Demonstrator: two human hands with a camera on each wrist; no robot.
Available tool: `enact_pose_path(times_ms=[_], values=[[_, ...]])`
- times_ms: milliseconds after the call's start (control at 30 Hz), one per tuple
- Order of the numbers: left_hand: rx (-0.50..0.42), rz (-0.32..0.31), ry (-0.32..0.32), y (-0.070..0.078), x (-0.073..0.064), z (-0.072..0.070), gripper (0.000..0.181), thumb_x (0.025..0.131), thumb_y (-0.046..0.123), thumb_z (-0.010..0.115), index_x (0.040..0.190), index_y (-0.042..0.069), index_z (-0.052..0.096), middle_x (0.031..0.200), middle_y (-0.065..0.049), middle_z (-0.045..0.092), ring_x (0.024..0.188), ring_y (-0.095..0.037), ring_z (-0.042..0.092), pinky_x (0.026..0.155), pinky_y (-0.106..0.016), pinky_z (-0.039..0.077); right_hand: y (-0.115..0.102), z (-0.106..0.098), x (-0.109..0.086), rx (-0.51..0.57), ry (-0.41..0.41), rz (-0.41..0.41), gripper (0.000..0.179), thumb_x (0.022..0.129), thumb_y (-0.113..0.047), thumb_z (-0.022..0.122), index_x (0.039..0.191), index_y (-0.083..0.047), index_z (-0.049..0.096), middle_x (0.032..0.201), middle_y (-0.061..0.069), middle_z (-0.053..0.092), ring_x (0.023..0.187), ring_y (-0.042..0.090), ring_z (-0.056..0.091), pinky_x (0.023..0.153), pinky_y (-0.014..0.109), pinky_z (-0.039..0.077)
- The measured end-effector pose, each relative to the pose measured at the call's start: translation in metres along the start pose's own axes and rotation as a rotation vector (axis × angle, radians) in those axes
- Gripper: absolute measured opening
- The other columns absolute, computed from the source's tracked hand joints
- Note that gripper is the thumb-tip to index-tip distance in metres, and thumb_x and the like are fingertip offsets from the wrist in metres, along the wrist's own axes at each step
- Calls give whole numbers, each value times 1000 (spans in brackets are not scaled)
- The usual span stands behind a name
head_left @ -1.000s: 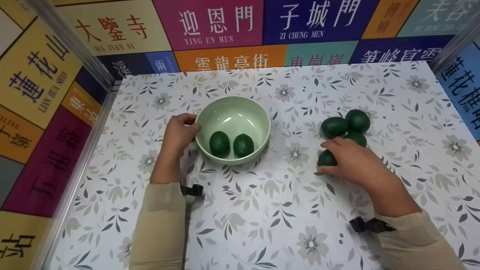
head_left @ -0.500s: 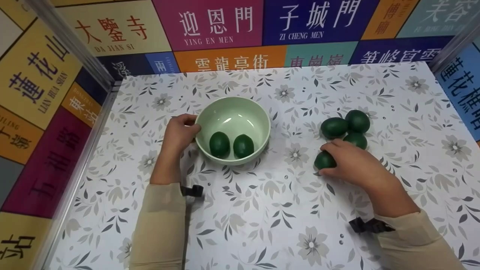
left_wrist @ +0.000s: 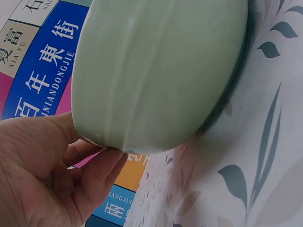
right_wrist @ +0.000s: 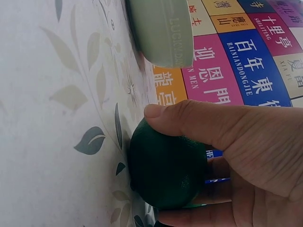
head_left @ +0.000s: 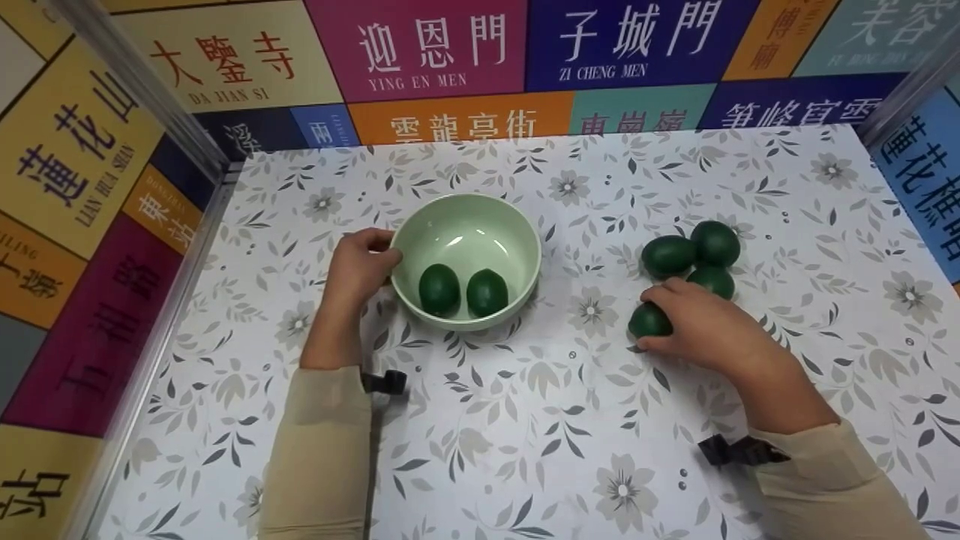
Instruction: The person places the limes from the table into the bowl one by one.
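Note:
A pale green bowl (head_left: 517, 225) stands left of centre on the table. Two dark green limes lie in it, a left one (head_left: 439, 289) and a right one (head_left: 487, 293). At the bowl's left side, my left hand (head_left: 361, 262) pinches the rim between thumb and fingers, also seen up close on the hand (left_wrist: 52, 170) in the left wrist view. My right hand (head_left: 709, 322) grips another lime (head_left: 649, 321) at the table surface, thumb on one side and fingers on the other; in the right wrist view this lime (right_wrist: 165, 165) looks round and dimpled.
Three more limes sit together just beyond my right hand: one on the left (head_left: 669, 256), one at the back (head_left: 715, 243) and one in front (head_left: 712, 281). The white table (head_left: 495, 420) has a leaf-and-flower print. Colourful lettered panels (head_left: 435, 45) wall its back and sides.
My right hand has closed in on the lime, which has shifted slightly left, away from the other three. The left hand and the bowl have stayed in place.

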State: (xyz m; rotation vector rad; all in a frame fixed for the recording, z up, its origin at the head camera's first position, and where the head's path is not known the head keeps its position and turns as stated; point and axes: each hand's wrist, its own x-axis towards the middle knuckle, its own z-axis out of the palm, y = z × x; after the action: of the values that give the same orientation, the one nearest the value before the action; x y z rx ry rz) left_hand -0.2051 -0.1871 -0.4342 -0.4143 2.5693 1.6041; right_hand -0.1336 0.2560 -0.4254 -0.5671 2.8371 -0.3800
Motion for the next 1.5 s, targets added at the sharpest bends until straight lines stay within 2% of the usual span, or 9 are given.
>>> enact_pose_path(times_ms=[500, 867, 1267, 1500], values=[[26, 15, 3, 0, -1, 0, 35, 93, 11, 61, 127, 8, 71, 120, -13, 64, 94, -21, 65, 71, -27, 60, -1, -1, -1, 5, 21, -13, 54, 85, -31, 84, 127, -5, 63, 125, 20, 60, 111, 40, 64, 96, 59, 51], [28, -3, 9, 1, -1, 1, 35, 93, 12, 62, 126, 9, 71, 118, -12, 65, 96, -22, 66, 73, -28, 61, -1, -1, -2, 13, 17, -26, 56, 85, -31, 84, 129, -4, 63, 127, 21, 60, 113, 40, 64, 97, 59, 51], [-11, -7, -18, 3, -1, 0, 35, 93, 11, 61, 127, 7, 71, 120, -12, 65, 96, -21, 66, 73, -26, 60, -2, -2, -3, 27, 24, -42, 58, 84, -32, 85, 130, -4, 63, 125, 18, 60, 111, 36, 63, 97, 57, 51], [3, 9, -4, 1, -1, -1, 34, 91, 11, 63, 124, 7, 72, 116, -12, 66, 91, -20, 65, 70, -26, 59, -6, -6, -1, 27, 20, -34, 62, 84, -32, 85, 133, -4, 61, 128, 19, 60, 115, 39, 63, 100, 59, 51]])
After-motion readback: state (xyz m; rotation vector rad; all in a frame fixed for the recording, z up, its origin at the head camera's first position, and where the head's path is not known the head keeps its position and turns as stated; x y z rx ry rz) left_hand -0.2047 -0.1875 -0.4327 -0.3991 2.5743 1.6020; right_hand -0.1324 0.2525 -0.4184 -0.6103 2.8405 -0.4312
